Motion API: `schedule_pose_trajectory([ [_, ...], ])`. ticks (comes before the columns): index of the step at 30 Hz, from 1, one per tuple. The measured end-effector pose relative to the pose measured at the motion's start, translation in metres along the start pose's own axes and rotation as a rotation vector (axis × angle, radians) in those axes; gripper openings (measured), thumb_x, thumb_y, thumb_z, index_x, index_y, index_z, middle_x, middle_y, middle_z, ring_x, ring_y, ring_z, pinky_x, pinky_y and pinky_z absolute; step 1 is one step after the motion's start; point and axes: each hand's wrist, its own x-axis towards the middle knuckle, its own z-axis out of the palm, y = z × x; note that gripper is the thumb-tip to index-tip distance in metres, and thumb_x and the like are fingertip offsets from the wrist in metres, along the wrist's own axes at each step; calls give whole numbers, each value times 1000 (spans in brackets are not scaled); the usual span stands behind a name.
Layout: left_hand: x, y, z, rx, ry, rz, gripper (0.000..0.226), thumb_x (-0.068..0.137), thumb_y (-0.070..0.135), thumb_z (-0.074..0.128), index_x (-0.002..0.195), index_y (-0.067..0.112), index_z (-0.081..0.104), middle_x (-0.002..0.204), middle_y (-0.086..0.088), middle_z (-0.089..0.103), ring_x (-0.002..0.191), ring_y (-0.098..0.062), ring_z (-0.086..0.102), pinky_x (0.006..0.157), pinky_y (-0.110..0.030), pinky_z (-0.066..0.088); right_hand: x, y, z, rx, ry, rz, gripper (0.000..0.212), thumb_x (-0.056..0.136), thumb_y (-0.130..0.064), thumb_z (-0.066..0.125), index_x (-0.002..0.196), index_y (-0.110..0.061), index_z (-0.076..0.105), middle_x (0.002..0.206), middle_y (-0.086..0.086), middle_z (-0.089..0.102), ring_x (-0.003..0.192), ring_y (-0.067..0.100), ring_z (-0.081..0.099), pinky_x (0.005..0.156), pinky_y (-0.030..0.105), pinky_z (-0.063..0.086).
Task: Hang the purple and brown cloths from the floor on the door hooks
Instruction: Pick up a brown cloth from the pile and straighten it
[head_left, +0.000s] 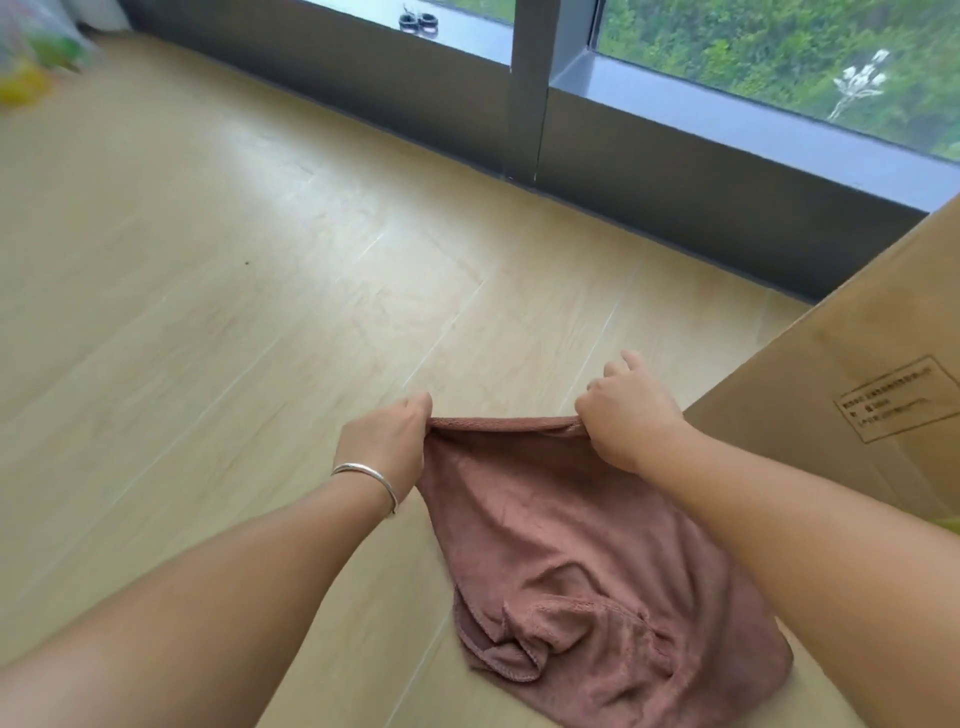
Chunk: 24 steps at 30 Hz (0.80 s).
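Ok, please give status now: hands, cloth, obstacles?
Left hand, right hand pinch brown terry cloth top edge. Cardboard box close right. Purple cloth, hooks unseen.

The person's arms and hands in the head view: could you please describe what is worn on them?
Both forearms are bare, with no sleeves in view and no gloves. The left hand has a thin, plain silver bangle around its wrist. The right hand and its wrist show no jewellery or watch.

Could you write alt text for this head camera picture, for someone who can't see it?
Seen from above, a person's left hand and right hand each pinch a top corner of a brown cloth, stretching its upper edge while the rest hangs crumpled over a light wooden floor. A cardboard box stands at right, a dark-framed window beyond.
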Motion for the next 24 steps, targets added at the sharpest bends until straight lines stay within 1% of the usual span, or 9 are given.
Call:
schedule_pose_trajectory([
  [2,-11,-12,-26,-4,0,-23,11,91,11,44,91,21,42,82,2,56,70,-27,53,54,-33,38,-3,1,-29,57,3,-32,18,86,-11,46,88,-24,59,95,-1,66,93,24,58,77,34,39],
  [4,-26,-23,-54,-17,8,-55,8,93,13,42,91,21,42,80,2,55,69,-28,53,54,-33,38,-7,1,-60,153,10,-42,17,84,-6,46,84,-22,51,91,2,65,86,28,64,61,31,36],
  [6,-47,-35,-83,-53,30,-104,7,95,16,40,90,20,43,75,2,50,67,-29,52,54,-34,40,-15,1,-92,213,38,-54,17,83,-6,46,81,-23,43,88,2,62,81,30,63,56,31,32],
  [9,-83,-52,-134,-99,67,-182,9,96,20,40,88,20,44,64,4,41,61,-29,49,53,-33,39,-30,-1,-146,245,97,-89,14,81,-10,46,83,-23,49,86,0,60,77,29,61,53,29,30],
  [13,-123,-77,-213,-132,77,-251,8,95,19,41,89,19,46,65,1,47,61,-31,53,55,-36,46,-49,-5,-230,315,105,-181,18,86,-13,45,94,-23,58,89,-3,50,78,25,58,54,29,30],
  [16,-146,-107,-277,-128,91,-303,8,96,20,40,90,20,46,60,5,38,60,-30,49,53,-33,39,-57,-10,-302,364,90,-257,18,84,-14,44,96,-23,55,89,-4,47,73,22,52,54,29,32],
  [18,-158,-130,-320,-116,111,-335,9,96,21,40,90,20,45,61,5,38,61,-29,48,53,-32,35,-58,-15,-352,338,137,-305,14,82,-27,46,92,-22,53,86,-5,49,69,21,49,53,29,28],
  [21,-173,-170,-382,-105,140,-394,10,97,19,38,91,21,46,67,5,46,64,-28,50,55,-32,38,-53,-28,-427,329,246,-320,33,78,-54,40,82,-22,45,71,-7,45,61,20,43,49,30,19],
  [24,-190,-214,-440,-94,166,-453,9,96,18,40,93,23,46,74,5,53,68,-28,52,58,-33,41,-42,-46,-497,394,339,-311,42,81,-62,27,80,-23,44,66,-8,49,62,19,49,52,31,26],
])
